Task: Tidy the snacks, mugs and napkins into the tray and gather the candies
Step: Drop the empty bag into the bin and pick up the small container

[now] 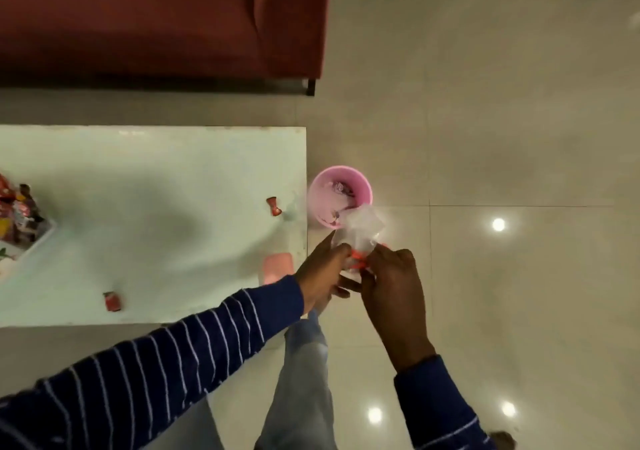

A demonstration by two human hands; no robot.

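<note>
Nearest the camera are two arms in dark blue sleeves with thin white stripes, and a leg in pale jeans over the glossy cream tiled floor (502, 137). The left hand (323, 274) and the right hand (391, 283) meet just past the desk's right end, both closed on one clear crumpled plastic bag (360, 233) with orange-red candy (356, 262) bunched at its lower end, between the fingertips. Just beyond the bag, one round pink plastic bin (341, 196) stands on the floor against the desk's edge, with scraps inside.

On the pale glass-topped desk (156, 179) lie two loose red-wrapped candies, one near the front edge (112, 301) and one near the right end (274, 206); any print on them is too blurred to read. A flat pink object (278, 267) lies by the left wrist. At the far left, one white tray (43, 238) holds colourful snack packets.

Beyond the desk stands a dark red sofa (156, 23).
</note>
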